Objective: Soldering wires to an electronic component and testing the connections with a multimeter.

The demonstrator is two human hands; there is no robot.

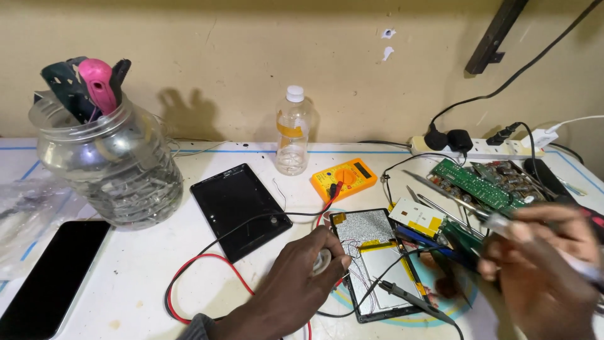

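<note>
An opened tablet (377, 264) lies on the white table (157, 252), its silver battery and thin wires showing. My left hand (296, 283) rests at the tablet's left edge, fingers curled around a small pale roll-like object (323, 259). My right hand (541, 264), blurred, is over the tablet's right side, holding a long thin silver tool (459, 203) that points up-left. A black multimeter probe (409, 296) lies across the tablet. Red and black leads (207, 258) run to a yellow multimeter (343, 178).
A black tablet back (239, 208) lies centre-left, a dark phone (53, 277) at the left edge. A big jar of tools (107, 164) and a plastic bottle (293, 132) stand behind. Green circuit boards (484, 182) and a power strip (484, 148) sit at right.
</note>
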